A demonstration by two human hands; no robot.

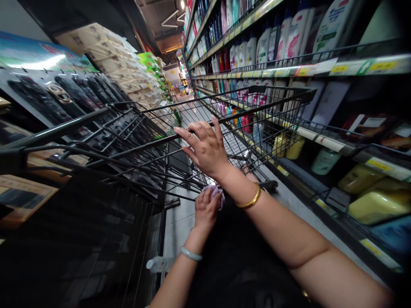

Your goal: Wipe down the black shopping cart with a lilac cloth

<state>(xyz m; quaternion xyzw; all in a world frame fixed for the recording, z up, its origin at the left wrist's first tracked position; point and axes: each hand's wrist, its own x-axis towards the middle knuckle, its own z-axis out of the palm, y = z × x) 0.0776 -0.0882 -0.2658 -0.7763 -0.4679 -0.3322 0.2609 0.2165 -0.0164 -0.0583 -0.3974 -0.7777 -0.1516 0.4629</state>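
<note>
1 lilac cloth point(218, 197) is gripped in the left hand point(204, 208); above it, the right hand point(207, 149), fingers spread, touches the cart rail point(144, 147).

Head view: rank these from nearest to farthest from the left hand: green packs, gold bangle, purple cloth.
From the left hand:
1. Purple cloth: in its grasp, by the fingers.
2. Gold bangle: to the right, on the right forearm.
3. Green packs: well beyond the cart, on the aisle's left side.
</note>
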